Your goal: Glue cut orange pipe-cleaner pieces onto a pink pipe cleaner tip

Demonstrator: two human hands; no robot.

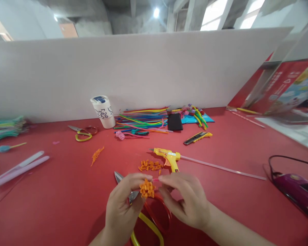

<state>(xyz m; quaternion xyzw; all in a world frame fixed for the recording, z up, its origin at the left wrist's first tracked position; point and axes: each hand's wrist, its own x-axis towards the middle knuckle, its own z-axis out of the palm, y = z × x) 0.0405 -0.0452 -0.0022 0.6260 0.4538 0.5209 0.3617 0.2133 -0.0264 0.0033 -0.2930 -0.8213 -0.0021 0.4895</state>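
An orange pipe-cleaner cluster [147,189] is held between the thumb and fingers of my left hand [124,205]. My right hand [186,198] is just to its right, its fingertips pinched at a thin pink piece [156,179] that reaches toward the cluster. Under both hands lie large scissors [150,223] with red and yellow handles, partly hidden. Just beyond the hands is a pile of short orange pieces [150,165]. A yellow glue gun [170,157] with a long clear stick in its back lies beside that pile.
Across the red table [66,191] stand a white tumbler [104,111], coloured pipe cleaners [143,119], a black case [175,122] and a utility knife [198,137]. Smaller scissors [83,132] and a pink-white flat tool [20,169] lie left; a purple device [296,191] sits right.
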